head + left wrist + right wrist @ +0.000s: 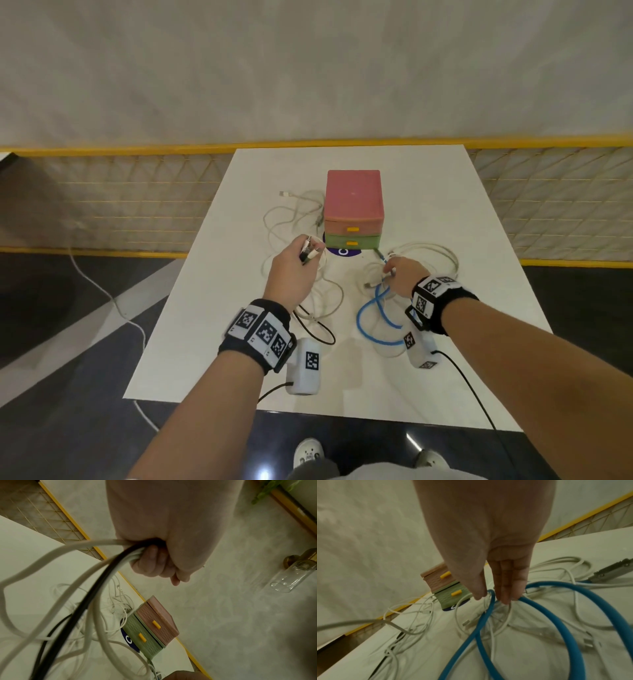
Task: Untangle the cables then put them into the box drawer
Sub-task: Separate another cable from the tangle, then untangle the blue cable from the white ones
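Two hands were at work over the white table (pixel 428 192), and the biggest risk sat with the table itself: loops already lay near its edge at seven o'clock, so a hard pull from you could have dragged slack off the side.

Next in size, the box drawer (pixel 352 209) stood at twelve o'clock from your hands, pink unit stacked on green, both drawers shut as far as the yellow handles showed. White cable ran close against its left side, so a tug might have shifted or tipped the stack. Nothing was stowed yet; I judged you were early in the untangling.

Your left hand (pixel 291 274), at ten o'clock from the table's middle, had its fingers curled tight around a bundle of white cables (pixel 51 566) and one black cable (pixel 96 592), plug ends poking out past the fist. Lifting that bundle could have tightened knots in the pile below, because the strands crossed each other there.

Your right hand (pixel 402 275), at two o'clock, pinched the blue cable (pixel 559 608) between thumb and nearly straight fingertips (pixel 505 599). That light grip could have slipped. The blue loops overlaid thin white leads, so pulling might have snagged a small connector (pixel 466 622).
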Available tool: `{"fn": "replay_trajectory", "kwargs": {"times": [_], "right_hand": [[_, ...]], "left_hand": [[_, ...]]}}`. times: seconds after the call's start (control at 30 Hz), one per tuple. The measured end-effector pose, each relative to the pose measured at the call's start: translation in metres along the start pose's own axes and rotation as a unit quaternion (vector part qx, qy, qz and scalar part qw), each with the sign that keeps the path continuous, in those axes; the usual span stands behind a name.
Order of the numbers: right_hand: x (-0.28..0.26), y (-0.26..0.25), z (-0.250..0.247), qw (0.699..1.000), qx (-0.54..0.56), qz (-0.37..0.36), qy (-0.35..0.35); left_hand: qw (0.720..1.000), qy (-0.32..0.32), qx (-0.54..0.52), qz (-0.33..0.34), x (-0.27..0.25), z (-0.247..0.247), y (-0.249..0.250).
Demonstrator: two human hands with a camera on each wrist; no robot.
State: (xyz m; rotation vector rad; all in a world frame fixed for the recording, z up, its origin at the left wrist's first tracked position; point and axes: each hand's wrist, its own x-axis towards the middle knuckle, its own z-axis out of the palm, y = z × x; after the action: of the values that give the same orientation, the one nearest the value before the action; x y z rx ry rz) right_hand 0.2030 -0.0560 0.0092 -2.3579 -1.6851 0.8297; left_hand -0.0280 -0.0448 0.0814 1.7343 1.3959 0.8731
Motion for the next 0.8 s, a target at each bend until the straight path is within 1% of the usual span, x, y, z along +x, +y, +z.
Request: {"fn": "replay_trajectory", "kwargs": {"times": [0.1, 0.2, 0.27, 0.33, 0.43, 0.5, 0.53, 0.6, 0.63, 0.7, 0.73, 0.8], "right_hand": [[0.003, 0.001, 0.005, 1.0, -0.004, 0.009, 0.013], [0.003, 0.004, 0.008, 0.995, 0.066, 0.03, 0.074], [0.003, 0.006, 0.008, 0.987, 0.11, 0.021, 0.119], [-0.001, 0.006, 0.003, 0.975, 0.163, -0.003, 0.152], [-0.017, 0.008, -0.013, 0.956, 0.236, -0.032, 0.169], [-0.031, 0.009, -0.024, 0.951, 0.254, -0.042, 0.173], [-0.037, 0.008, -0.027, 0.948, 0.257, -0.05, 0.181], [-0.047, 0.005, -0.035, 0.937, 0.257, -0.072, 0.224], [-0.052, 0.002, -0.038, 0.928, 0.272, -0.09, 0.237], [-0.065, -0.007, -0.043, 0.901, 0.332, -0.136, 0.242], [-0.071, -0.012, -0.046, 0.888, 0.354, -0.163, 0.244], [-0.082, -0.021, -0.048, 0.875, 0.369, -0.21, 0.231]], "left_hand": [[1.0, -0.005, 0.007, -0.009, 0.003, 0.0, -0.002], [1.0, -0.002, -0.001, -0.012, 0.003, 0.001, -0.003], [1.0, 0.009, -0.009, -0.007, 0.002, 0.0, -0.002], [0.999, 0.017, -0.027, -0.007, 0.003, -0.001, 0.002], [0.996, 0.009, -0.083, -0.034, 0.005, -0.002, 0.012], [0.99, 0.009, -0.13, -0.059, 0.007, 0.002, 0.024], [0.985, 0.019, -0.154, -0.074, 0.008, 0.003, 0.028], [0.977, 0.027, -0.189, -0.093, 0.012, 0.01, 0.041], [0.975, 0.02, -0.197, -0.099, 0.013, 0.014, 0.048], [0.975, 0.005, -0.197, -0.099, 0.014, 0.024, 0.06], [0.975, -0.011, -0.201, -0.093, 0.014, 0.03, 0.064], [0.972, -0.064, -0.217, -0.07, 0.014, 0.041, 0.067]]}}
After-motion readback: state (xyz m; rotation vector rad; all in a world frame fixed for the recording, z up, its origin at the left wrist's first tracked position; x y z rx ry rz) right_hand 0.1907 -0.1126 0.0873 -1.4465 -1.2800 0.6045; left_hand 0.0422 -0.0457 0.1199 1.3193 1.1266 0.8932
